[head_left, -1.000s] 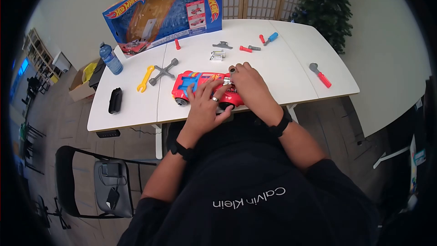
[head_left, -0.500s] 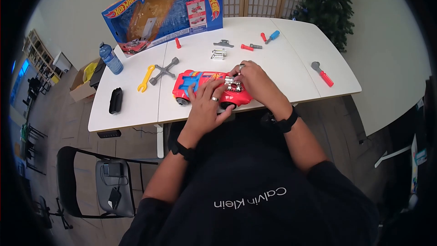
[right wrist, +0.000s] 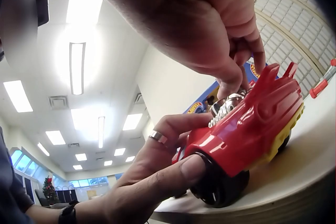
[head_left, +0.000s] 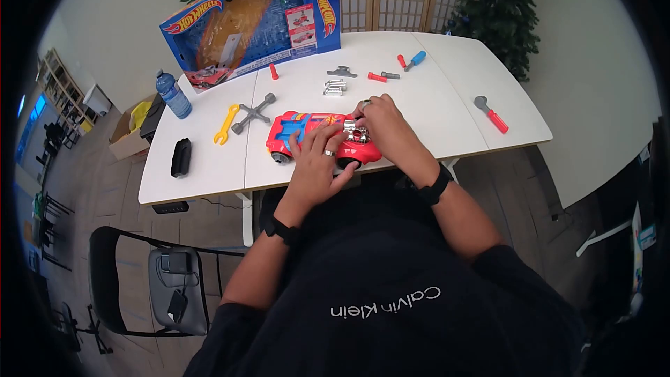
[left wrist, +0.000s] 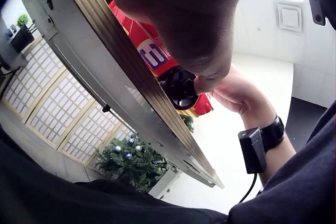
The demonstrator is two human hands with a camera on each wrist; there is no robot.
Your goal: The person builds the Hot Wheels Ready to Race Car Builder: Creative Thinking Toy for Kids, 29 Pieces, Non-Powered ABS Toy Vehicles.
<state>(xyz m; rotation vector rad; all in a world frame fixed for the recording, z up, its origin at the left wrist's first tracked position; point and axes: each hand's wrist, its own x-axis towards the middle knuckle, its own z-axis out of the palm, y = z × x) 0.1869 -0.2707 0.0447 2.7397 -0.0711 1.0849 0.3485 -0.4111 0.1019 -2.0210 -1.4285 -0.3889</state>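
A red toy car (head_left: 283, 141) with a blue cab area and a chrome engine piece (head_left: 357, 131) stands near the table's front edge. My left hand (head_left: 317, 157) grips the car's side, fingers over the top and thumb against a black wheel (right wrist: 218, 184). In the right wrist view, that thumb lies right at the wheel and fender. My right hand (head_left: 385, 126) comes down over the engine, its thumb and fingertips pinching at the top of the chrome piece (right wrist: 227, 107). The fingers partly hide the spot.
Beyond the car lie chrome pipes (head_left: 335, 87), a grey part (head_left: 342, 71), a red bolt (head_left: 377, 77) and a blue-handled tool (head_left: 417, 60). Leftward are a lug wrench (head_left: 253, 113), yellow wrench (head_left: 225, 124), black case (head_left: 181, 158) and bottle (head_left: 174, 94). A Hot Wheels box (head_left: 251, 56) stands behind.
My right hand has shifted slightly at the engine, its wrist turning outward and then partly back. The left hand and the car stay nearly in place.
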